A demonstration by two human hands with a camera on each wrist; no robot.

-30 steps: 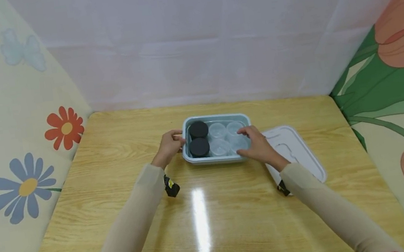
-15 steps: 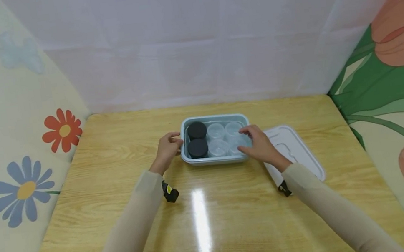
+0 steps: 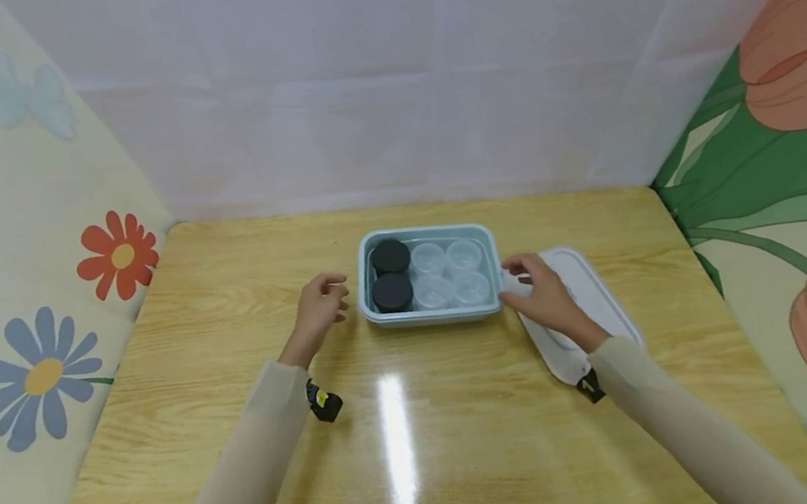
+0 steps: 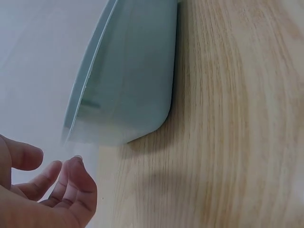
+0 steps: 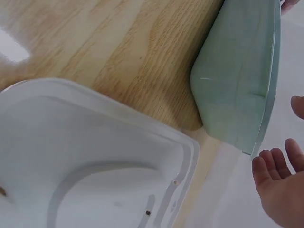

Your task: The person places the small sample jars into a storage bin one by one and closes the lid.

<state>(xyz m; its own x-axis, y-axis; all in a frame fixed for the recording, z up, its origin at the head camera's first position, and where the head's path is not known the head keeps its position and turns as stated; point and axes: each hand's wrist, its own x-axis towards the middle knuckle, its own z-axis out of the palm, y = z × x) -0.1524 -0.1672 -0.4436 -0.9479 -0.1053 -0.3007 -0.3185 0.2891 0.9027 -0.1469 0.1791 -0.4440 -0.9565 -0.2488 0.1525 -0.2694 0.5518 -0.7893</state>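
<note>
A pale blue-green plastic box (image 3: pixel 430 315) sits on the table, open at the top. Inside at its left end are two round containers with black lids (image 3: pixel 392 292). Several clear round cups (image 3: pixel 464 256) fill the rest. My left hand (image 3: pixel 316 310) hovers just left of the box, fingers loosely bent and holding nothing. The left wrist view shows a gap between this hand (image 4: pixel 54 194) and the box's side (image 4: pixel 135 66). At the box's right end is my right hand (image 3: pixel 546 295), fingers relaxed, close to the rim; whether it touches cannot be told.
A white lid (image 3: pixel 606 303) lies on the wooden table (image 3: pixel 470 429) to the right, partly beneath my right forearm. Painted flower panels stand at both sides, and a white cloth (image 3: pixel 387 119) hangs behind the table.
Both hands have moved outward. The left has come away from the box's left rim, and the right has drawn back from above the clear cups to the right end.
</note>
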